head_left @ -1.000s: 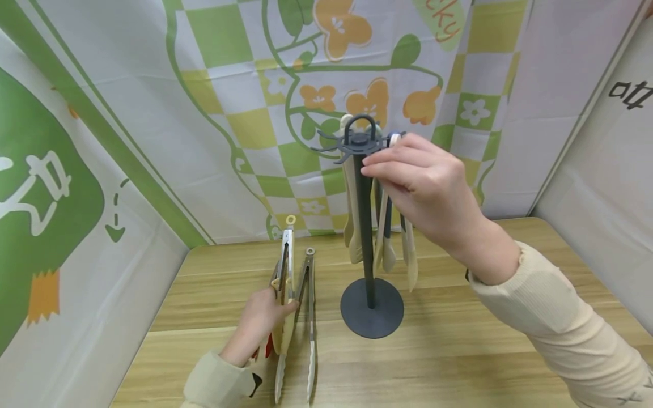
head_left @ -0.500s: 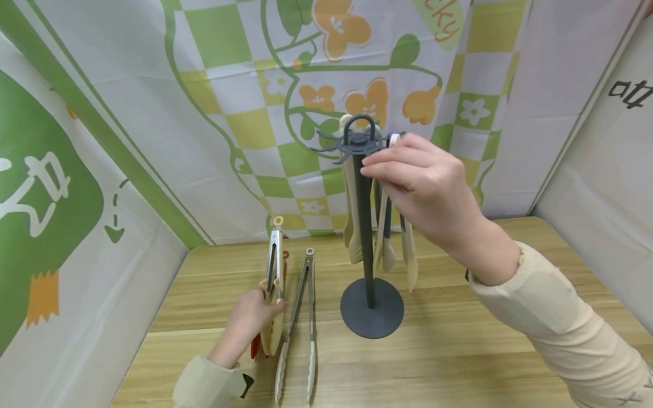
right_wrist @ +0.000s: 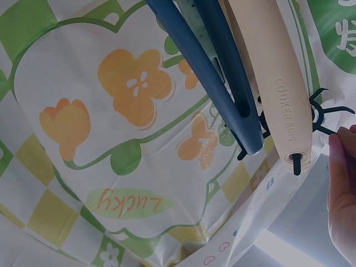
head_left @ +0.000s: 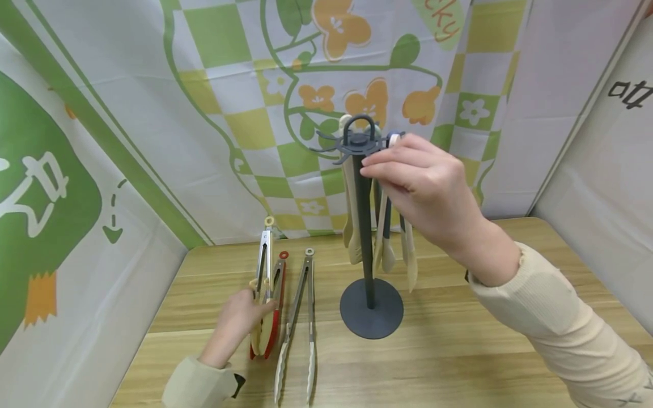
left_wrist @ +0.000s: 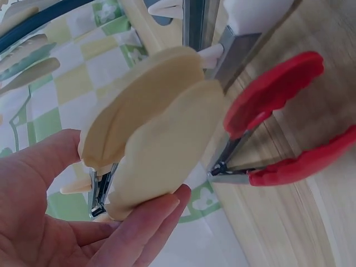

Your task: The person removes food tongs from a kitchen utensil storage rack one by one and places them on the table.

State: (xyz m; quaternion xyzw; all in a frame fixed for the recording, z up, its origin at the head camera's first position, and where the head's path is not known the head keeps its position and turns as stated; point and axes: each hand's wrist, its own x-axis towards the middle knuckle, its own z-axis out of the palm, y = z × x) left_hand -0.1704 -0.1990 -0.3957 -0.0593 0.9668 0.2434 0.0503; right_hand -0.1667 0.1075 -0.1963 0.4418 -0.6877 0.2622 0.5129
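Plainly, our left hand [head_left: 237, 317] sits at nine o'clock from the rack's base, thumb and fingers gripping the cream tongs [left_wrist: 161, 144], whose ring points toward twelve. To handle these well, we should hold both arms pressed together so they don't spring apart, and lift well away from the red tongs [left_wrist: 272, 92] just beside them. Next come the white-tipped tongs [head_left: 312, 317], spread on the table [head_left: 423, 362]. The rack [head_left: 364, 226] is the only holder we see; its hooks carry utensils, including a cream handle [right_wrist: 278, 94] and a blue handle [right_wrist: 229, 67]. At one o'clock from its base, our right hand [head_left: 428, 181] has fingertips drawn together, seemingly pinching a hook; a light touch there should steady it.
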